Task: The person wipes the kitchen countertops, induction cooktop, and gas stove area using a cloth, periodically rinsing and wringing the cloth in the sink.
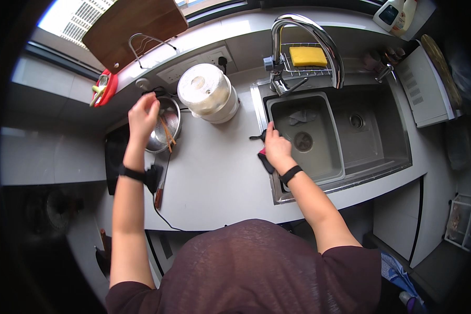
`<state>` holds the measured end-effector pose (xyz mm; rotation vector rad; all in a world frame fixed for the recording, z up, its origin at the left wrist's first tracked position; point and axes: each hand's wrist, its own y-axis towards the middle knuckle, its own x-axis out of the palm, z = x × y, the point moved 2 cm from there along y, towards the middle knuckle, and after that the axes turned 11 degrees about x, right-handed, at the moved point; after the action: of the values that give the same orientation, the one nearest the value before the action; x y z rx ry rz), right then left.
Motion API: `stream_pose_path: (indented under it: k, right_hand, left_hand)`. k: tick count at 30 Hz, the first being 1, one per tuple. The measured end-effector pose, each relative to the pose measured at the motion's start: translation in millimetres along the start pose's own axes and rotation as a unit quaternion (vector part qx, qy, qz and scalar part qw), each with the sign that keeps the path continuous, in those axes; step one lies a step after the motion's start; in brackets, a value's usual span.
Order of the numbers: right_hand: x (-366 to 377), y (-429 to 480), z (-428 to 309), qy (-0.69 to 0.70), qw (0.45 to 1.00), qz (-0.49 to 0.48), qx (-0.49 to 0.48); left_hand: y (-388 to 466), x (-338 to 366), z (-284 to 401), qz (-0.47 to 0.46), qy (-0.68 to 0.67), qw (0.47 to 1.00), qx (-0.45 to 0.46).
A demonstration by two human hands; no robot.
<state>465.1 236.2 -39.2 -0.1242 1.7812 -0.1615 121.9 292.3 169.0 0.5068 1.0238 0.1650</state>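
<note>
My left hand (142, 117) is raised over the left side of a steel bowl (172, 114), its fingers bent together. Whether anything is between those fingertips I cannot tell. Wooden chopsticks (168, 133) lean over the bowl's near rim. A knife with a brown wooden handle (159, 198) lies on the counter beside my left wrist. At the left rim of the sink, my right hand (278, 147) covers part of a black-and-red item (265, 160). A grip on it is hidden from view. Cloudy water and a grey cloth (302, 116) are in the grey basin (329, 157) set in the sink.
A white electric steamer (208, 94) with a clear lid stands near the wall sockets (172, 74). Behind the sink are a chrome faucet (276, 74) and a yellow sponge (308, 57) on a wire rack. A cutting board (137, 27) leans by the window. A black cable (163, 218) crosses the counter edge.
</note>
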Motion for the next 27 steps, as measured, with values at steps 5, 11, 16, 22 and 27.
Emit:
stream_pose_path:
  k: [5,11,16,22,27]
  right_hand:
    - [-22,-21,62,0.163,0.974,0.144,0.055]
    - [-17,-42,143,0.514,0.838,0.093,0.16]
    - [-46,-100,162,0.791,0.567,-0.116,0.2]
    - [-78,-131,207,0.825,0.531,-0.118,0.152]
    - [-114,-121,246,0.797,0.588,-0.036,0.137]
  left_hand:
    - [-109,-7,70,-0.023,-0.16,0.982,-0.098]
    - [-160,18,126,-0.106,-0.194,0.969,-0.113]
    - [-199,36,177,-0.152,-0.253,0.95,-0.1]
    - [-239,77,231,-0.16,-0.3,0.931,-0.129]
    - [-242,104,267,-0.173,-0.305,0.928,-0.127]
